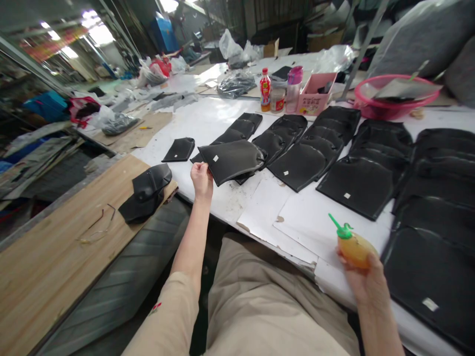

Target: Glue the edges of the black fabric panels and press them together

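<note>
My left hand [202,179] pinches the near left corner of a black, glossy flat piece [233,159] with a small white label, held up over the white table [237,200]. In my right hand [367,279] is a squeeze bottle [354,249] of orange-yellow liquid with a green nozzle, tilted above the table's front right. Overlapping rows of similar black pieces [358,183] cover the table's right half. One small black piece [180,150] lies alone to the left of the held one.
On the wooden board [48,252] at left are black pieces [146,190] and eyeglasses [98,230]. Along the back stand a red-capped bottle [265,91], a jar [277,100], a purple-lidded bottle [294,90], a pink box [315,96] and a pink basin [389,109].
</note>
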Demonstrator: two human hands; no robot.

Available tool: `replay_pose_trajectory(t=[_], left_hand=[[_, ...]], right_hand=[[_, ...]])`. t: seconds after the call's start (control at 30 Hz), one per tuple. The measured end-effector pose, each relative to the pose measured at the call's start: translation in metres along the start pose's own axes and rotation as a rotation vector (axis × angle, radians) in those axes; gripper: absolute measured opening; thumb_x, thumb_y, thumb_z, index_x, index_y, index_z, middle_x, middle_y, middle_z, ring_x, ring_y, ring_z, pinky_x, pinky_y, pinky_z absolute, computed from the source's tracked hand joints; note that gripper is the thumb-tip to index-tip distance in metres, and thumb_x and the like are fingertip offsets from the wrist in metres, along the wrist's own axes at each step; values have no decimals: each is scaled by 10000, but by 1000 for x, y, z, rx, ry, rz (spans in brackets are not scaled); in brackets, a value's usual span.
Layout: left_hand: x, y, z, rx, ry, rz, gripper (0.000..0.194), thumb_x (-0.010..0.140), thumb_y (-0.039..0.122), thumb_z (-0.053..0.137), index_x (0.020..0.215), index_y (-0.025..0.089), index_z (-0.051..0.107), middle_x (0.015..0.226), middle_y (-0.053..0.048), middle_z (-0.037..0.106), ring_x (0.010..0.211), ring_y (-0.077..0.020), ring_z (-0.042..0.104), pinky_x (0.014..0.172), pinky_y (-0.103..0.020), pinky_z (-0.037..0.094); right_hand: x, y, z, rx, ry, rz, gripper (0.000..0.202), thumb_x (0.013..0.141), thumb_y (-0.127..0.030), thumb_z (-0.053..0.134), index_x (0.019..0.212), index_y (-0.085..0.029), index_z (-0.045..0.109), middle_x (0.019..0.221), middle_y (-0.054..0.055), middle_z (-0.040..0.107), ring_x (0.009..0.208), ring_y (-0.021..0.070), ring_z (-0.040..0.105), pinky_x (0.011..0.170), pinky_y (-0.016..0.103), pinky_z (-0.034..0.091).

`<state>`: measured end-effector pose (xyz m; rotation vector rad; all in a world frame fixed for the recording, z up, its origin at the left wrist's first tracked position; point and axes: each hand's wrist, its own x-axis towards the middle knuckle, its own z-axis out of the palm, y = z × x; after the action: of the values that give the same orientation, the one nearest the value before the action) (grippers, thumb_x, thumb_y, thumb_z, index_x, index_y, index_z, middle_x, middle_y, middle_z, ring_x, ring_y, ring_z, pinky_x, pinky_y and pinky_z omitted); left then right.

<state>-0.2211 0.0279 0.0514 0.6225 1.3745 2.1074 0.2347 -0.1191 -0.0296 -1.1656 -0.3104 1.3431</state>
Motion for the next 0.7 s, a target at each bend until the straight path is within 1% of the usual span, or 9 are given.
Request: replay_pose_trajectory(t=[0.1, 0.2, 0.3, 0.4, 0.5, 0.6, 0.7], left_hand=[[12, -22, -17, 35, 73, -53, 327, 754, 198, 683, 724, 219, 358, 631, 80, 499, 601, -76, 546, 673, -210, 486], [13, -43, -40, 92, 131, -123, 354, 714, 183, 678, 701, 223, 326, 599, 94, 465, 565, -74, 533, 643, -209, 482], [11, -56, -59, 161, 167, -191, 317, 693, 155, 644, 693, 223, 335, 567, 95, 462, 538, -84, 541, 606, -214, 489], [13, -59, -70, 228, 180, -225, 287, 692, 138, 629, 697, 219, 354, 567, 83, 498, 553, -93, 581, 613, -226, 526], [16, -58, -72, 307, 181, -234, 285, 709, 126, 642, 697, 214, 371, 566, 82, 504, 560, -95, 604, 637, -246, 562], [18, -57, -74, 409, 157, -237, 288, 738, 115, 650, 685, 211, 383, 563, 77, 507, 542, -103, 607, 649, -282, 582], [16, -56, -77, 532, 112, -227, 262, 784, 90, 610, 669, 207, 406, 568, 48, 530, 529, -125, 613, 653, -319, 577]], right_hand=[[3, 2, -4, -14, -26, -11, 531, 607, -490, 858, 1037, -196, 754, 951, 64, 770, 706, 191, 716, 501, 232, 559], [4, 3, -6, -13, -25, -21, 524, 614, -483, 859, 1035, -192, 749, 953, 71, 773, 710, 198, 723, 520, 245, 578], [3, 3, -5, -3, -8, -8, 559, 585, -490, 878, 1033, -181, 752, 944, 68, 772, 703, 194, 726, 525, 237, 579], [4, 3, -3, -13, -2, -7, 562, 583, -495, 873, 1032, -180, 754, 933, 67, 770, 689, 190, 719, 501, 228, 562], [5, 2, -3, -22, 12, -7, 549, 579, -490, 861, 1025, -187, 755, 930, 64, 767, 690, 192, 713, 502, 237, 563], [5, 1, -1, -26, 30, 7, 568, 547, -481, 870, 1017, -182, 759, 918, 65, 764, 684, 197, 712, 489, 232, 552], [4, -1, 1, -40, 13, 1, 566, 526, -472, 891, 992, -178, 761, 905, 64, 761, 678, 197, 709, 491, 227, 550]])
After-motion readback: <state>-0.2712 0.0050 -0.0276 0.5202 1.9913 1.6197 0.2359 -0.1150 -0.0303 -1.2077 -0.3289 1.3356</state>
